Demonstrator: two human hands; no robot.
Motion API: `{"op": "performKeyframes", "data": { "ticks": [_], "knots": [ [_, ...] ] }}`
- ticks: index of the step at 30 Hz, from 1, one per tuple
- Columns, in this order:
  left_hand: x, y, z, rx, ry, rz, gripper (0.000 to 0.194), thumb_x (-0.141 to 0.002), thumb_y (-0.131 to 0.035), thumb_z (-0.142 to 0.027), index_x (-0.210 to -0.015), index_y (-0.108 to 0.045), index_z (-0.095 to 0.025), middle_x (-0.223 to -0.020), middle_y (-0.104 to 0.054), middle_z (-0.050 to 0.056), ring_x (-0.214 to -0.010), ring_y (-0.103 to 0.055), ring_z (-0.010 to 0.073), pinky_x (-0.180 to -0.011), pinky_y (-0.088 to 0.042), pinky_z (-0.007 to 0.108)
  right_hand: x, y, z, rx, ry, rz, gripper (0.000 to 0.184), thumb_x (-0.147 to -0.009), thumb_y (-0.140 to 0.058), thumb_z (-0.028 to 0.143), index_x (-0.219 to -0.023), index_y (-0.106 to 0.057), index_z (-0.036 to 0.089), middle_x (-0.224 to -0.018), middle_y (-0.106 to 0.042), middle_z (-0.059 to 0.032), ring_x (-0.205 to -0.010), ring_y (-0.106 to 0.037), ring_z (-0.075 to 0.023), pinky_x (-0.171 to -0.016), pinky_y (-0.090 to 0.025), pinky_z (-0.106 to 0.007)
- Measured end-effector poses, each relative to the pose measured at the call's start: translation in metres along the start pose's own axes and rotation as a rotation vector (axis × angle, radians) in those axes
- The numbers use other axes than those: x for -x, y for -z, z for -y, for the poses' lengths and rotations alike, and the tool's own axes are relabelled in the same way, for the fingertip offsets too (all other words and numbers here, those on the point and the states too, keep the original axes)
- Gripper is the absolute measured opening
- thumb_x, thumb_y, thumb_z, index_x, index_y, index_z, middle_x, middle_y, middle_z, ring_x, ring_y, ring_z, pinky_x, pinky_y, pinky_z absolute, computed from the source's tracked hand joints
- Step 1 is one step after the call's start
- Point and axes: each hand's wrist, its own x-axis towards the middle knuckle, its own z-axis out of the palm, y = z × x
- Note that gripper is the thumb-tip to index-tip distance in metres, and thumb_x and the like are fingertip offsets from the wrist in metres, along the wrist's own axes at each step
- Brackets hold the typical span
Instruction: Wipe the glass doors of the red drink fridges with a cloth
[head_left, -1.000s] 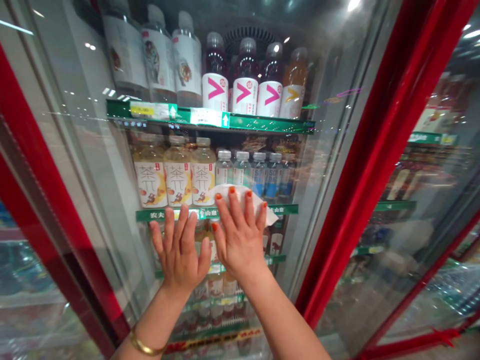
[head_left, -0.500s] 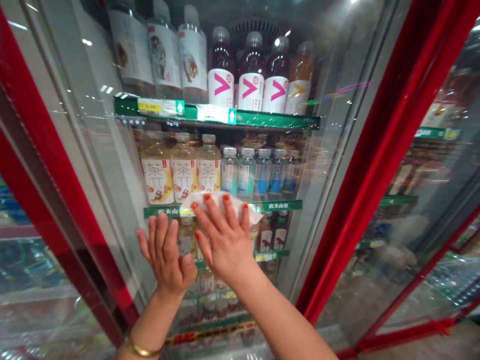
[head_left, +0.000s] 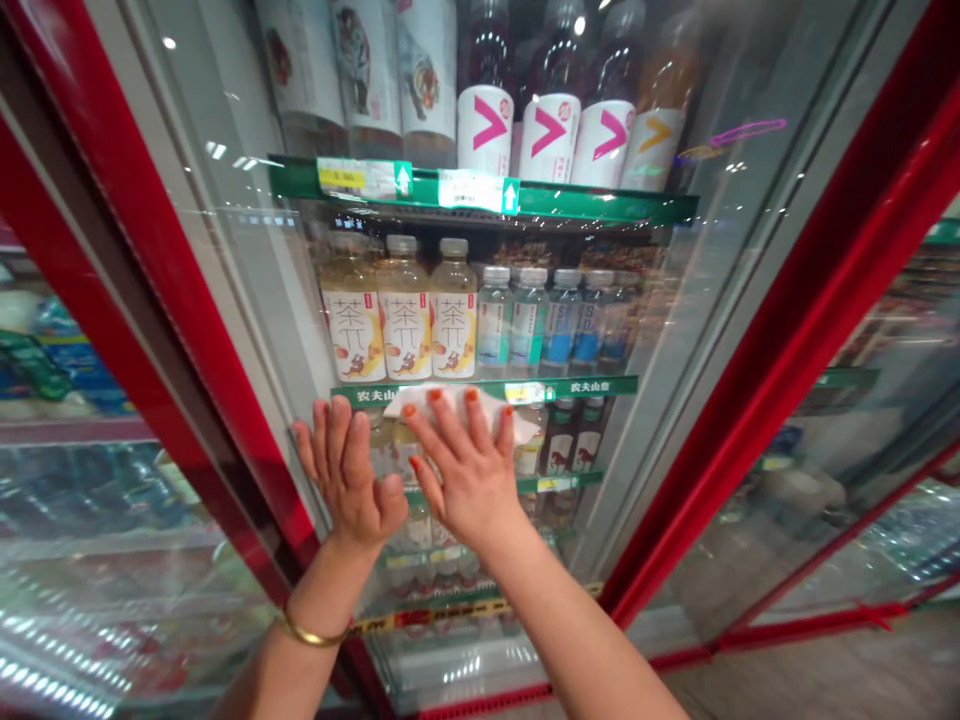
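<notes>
Tissue (head_left: 493,408) lay mid-frame under the right hand (head_left: 478,485), splayed seemingly to flatten it; the left hand (head_left: 351,487) was open, contact unclear.

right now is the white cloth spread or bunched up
Spread: the white cloth shows flat on both sides of the right hand.

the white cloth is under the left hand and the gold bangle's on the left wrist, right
No: the head view shows the white cloth under the right hand, not the left hand; the gold bangle is where you say.
</notes>
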Motion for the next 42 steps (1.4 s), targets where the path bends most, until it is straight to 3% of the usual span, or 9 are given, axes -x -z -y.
{"op": "performKeyframes", "data": {
  "ticks": [5,10,16,20,24,28,32,36,42],
  "knots": [
    [0.001,0.005,0.004,0.028,-0.054,0.070,0.071,-0.112,-0.035,-0.044,-0.179,-0.015,-0.029,-0.185,-0.024,0.010,-0.175,-0.013,0.0289,-0.142,-0.003,0.061,0.102,-0.037,-0.009,-0.006,-0.090,0.044,0.064,-0.110,-0.058,0.041,-0.171,-0.039,0.043,-0.174,-0.051,0.0022,-0.174,-0.015,-0.0262,-0.142,-0.004,-0.061],
    [-0.002,0.006,0.001,0.009,-0.034,0.132,0.067,-0.112,-0.037,-0.047,-0.177,-0.025,-0.037,-0.185,-0.024,-0.001,-0.175,-0.004,0.0267,-0.142,0.005,0.061,0.069,-0.026,-0.048,0.038,-0.558,-0.145,0.076,-0.114,-0.037,0.036,-0.180,-0.001,0.027,-0.189,-0.001,-0.0157,-0.174,0.010,-0.0407,-0.129,-0.015,-0.086],
    [-0.004,0.014,0.003,-0.007,-0.065,0.149,0.064,-0.111,-0.040,-0.043,-0.175,-0.032,-0.037,-0.185,-0.023,-0.004,-0.175,-0.007,0.0251,-0.143,0.002,0.056,0.099,-0.052,0.016,-0.002,-0.007,0.028,0.059,-0.108,-0.061,0.050,-0.166,-0.048,0.046,-0.170,-0.055,0.0055,-0.176,-0.002,-0.0232,-0.141,0.005,-0.058],
    [-0.001,0.027,0.010,-0.005,-0.088,0.178,0.064,-0.110,-0.041,-0.036,-0.174,-0.036,-0.037,-0.183,-0.029,-0.005,-0.174,-0.018,0.0254,-0.144,-0.009,0.054,0.142,-0.049,-0.034,0.051,-0.206,-0.044,0.070,-0.109,-0.057,0.031,-0.174,-0.035,0.037,-0.177,-0.045,-0.0057,-0.176,-0.002,-0.0291,-0.140,-0.005,-0.068],
    [0.008,0.026,0.012,-0.019,0.006,0.137,0.066,-0.110,-0.037,-0.034,-0.176,-0.032,-0.031,-0.185,-0.026,0.002,-0.175,-0.014,0.0282,-0.144,-0.008,0.056,0.087,-0.022,-0.084,0.053,-0.547,-0.218,0.080,-0.113,-0.039,0.032,-0.179,0.005,0.027,-0.188,0.006,-0.0172,-0.173,0.011,-0.0445,-0.126,-0.014,-0.090],
    [0.016,0.018,0.011,-0.045,0.039,0.169,0.069,-0.111,-0.037,-0.040,-0.178,-0.022,-0.029,-0.187,-0.014,0.004,-0.176,0.001,0.0272,-0.143,0.005,0.059,0.049,-0.026,-0.025,-0.003,-0.390,-0.107,0.079,-0.110,-0.050,0.039,-0.179,-0.012,0.035,-0.188,-0.018,-0.0081,-0.174,0.007,-0.0401,-0.133,-0.011,-0.081],
    [0.017,0.026,0.017,0.013,-0.007,0.200,0.065,-0.113,-0.032,-0.042,-0.177,-0.027,-0.030,-0.187,-0.014,0.001,-0.176,0.001,0.0258,-0.143,0.003,0.057,0.108,-0.056,0.044,-0.034,0.001,0.019,0.058,-0.108,-0.059,0.056,-0.165,-0.049,0.050,-0.173,-0.050,0.0110,-0.175,-0.002,-0.0182,-0.143,0.006,-0.050],
    [0.013,0.040,0.025,0.100,-0.054,0.221,0.063,-0.113,-0.033,-0.039,-0.176,-0.032,-0.032,-0.185,-0.025,-0.001,-0.174,-0.014,0.0260,-0.144,-0.008,0.054,0.143,-0.063,0.021,0.043,-0.331,-0.063,0.073,-0.109,-0.053,0.033,-0.177,-0.026,0.035,-0.185,-0.028,-0.0046,-0.176,0.003,-0.0294,-0.140,-0.010,-0.069],
    [0.001,0.032,0.021,0.138,-0.064,0.251,0.067,-0.113,-0.034,-0.041,-0.178,-0.020,-0.032,-0.186,-0.016,-0.004,-0.175,-0.003,0.0231,-0.144,0.005,0.054,0.047,-0.045,0.022,0.069,-0.454,-0.099,0.072,-0.112,-0.045,0.040,-0.179,-0.017,0.035,-0.189,-0.010,-0.0054,-0.174,0.010,-0.0400,-0.135,-0.010,-0.078]
  ]
}}
